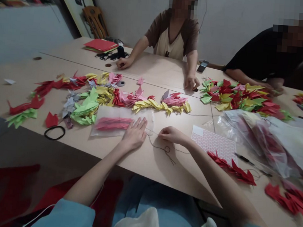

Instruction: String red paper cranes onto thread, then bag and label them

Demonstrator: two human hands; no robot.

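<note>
My left hand [134, 136] lies flat, fingers stretched, on the right end of a translucent plastic bag [107, 111]. Inside that bag are rows of pinkish-red folded paper cranes [113, 124]. Just right of it, my right hand [173, 134] is pinching a thin dark thread [154, 146] between thumb and fingertips. The thread's loose end curls on the table below, with a small loop in it. Beyond the bag runs a heap of yellow cranes [144, 107], pink cranes [175, 99] and light green cranes [86, 109].
Left of the bag lies a black ring [54, 132]. On the right are a printed label sheet [214, 142], red cranes [233, 169], a dark-handled tool [252, 162] and plastic bags [276, 143]. Two people sit across the table [138, 157], near a phone [203, 66] and red paper [101, 45].
</note>
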